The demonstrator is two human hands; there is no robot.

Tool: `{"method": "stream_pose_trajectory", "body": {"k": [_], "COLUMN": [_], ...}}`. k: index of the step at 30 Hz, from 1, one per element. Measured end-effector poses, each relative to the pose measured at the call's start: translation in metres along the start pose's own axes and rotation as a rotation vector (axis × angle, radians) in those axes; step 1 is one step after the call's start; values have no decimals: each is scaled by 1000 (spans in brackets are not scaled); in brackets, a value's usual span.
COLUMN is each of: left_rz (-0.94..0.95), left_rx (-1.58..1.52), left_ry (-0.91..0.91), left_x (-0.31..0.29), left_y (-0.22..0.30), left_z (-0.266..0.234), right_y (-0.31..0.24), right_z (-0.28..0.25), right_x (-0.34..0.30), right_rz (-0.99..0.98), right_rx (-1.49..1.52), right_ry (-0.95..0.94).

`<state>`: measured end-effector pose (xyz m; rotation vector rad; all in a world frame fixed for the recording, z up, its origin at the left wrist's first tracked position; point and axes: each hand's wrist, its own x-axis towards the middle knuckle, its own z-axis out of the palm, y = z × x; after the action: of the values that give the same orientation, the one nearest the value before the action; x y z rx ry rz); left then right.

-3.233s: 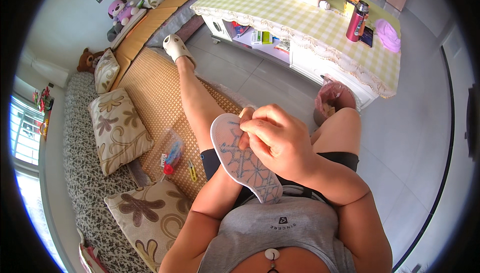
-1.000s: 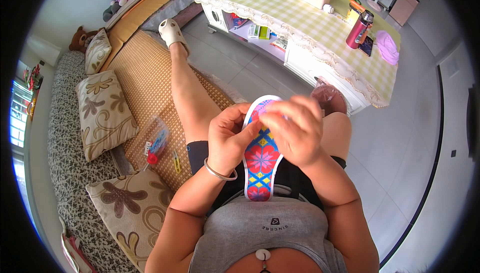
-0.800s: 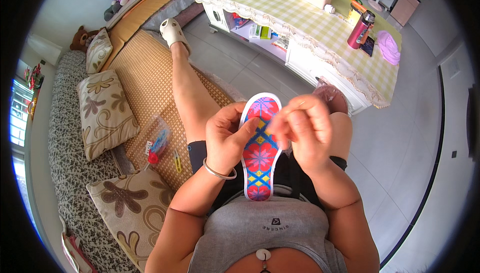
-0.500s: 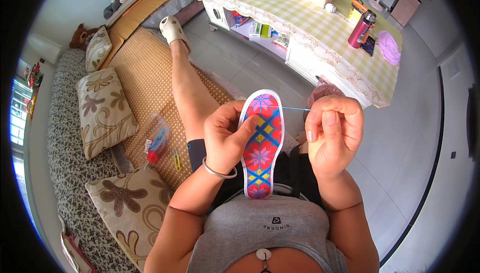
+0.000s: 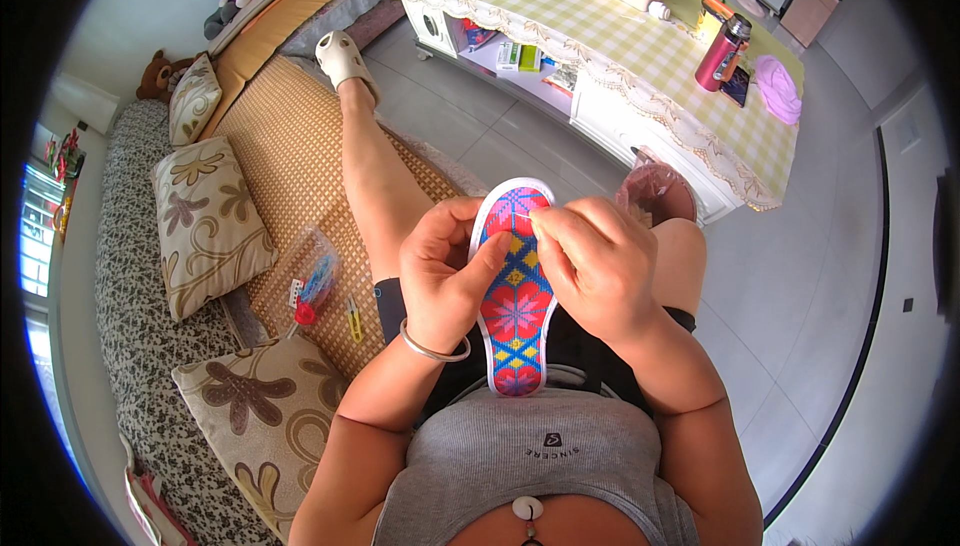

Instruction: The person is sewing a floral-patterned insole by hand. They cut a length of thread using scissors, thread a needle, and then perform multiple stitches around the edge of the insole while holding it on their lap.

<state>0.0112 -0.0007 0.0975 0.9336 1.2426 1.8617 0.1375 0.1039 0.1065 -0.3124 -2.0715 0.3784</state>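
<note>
Head view. Embroidered insole (image 5: 516, 286), held upright over the lap, toe end away from the body, heel end just above the grey top. Left hand (image 5: 440, 281) wrapped around the insole's left edge, thumb laid flat across the patterned face, fingers behind; bangle (image 5: 432, 351) on that wrist. Right hand (image 5: 590, 266) closed in a pinch at the insole's toe end, fingertips (image 5: 540, 228) touching the stitched surface near a thin pale thread; needle itself too small to tell. Judged as light, thin and flexible: bends readily, so best gripped along the side edge with a thumb bracing the face, as shown. Cloth face grippy rather than slick; stitching likely to snag if dragged; not breakable.

Left of the insole: woven mat (image 5: 290, 146) on the sofa, clear bag of coloured threads (image 5: 315, 276) and small yellow clip (image 5: 354, 318) near the thigh, patterned cushions (image 5: 210, 226). Beyond the insole: low cabinet with checked cloth (image 5: 600, 36), red flask (image 5: 722, 54) on it.
</note>
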Motion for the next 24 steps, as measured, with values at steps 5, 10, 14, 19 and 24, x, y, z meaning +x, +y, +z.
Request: {"method": "stream_pose_trajectory", "body": {"k": [5, 10, 14, 19, 24], "left_rz": [-15, -14, -12, 92, 263], "left_rx": [-9, 3, -1, 153, 494], "left_ry": [15, 10, 14, 30, 69], "left_x": [-1, -1, -1, -1, -1], "left_y": [0, -1, -1, -2, -6], "left_z": [1, 0, 2, 4, 3], "right_y": [1, -1, -2, -2, -3], "right_z": [1, -1, -2, 1, 1], "right_x": [0, 0, 0, 0, 2], "right_rz": [14, 27, 45, -21, -70], "right_rx": [-10, 9, 3, -66, -178], "right_ry": [-7, -13, -33, -39, -117]}}
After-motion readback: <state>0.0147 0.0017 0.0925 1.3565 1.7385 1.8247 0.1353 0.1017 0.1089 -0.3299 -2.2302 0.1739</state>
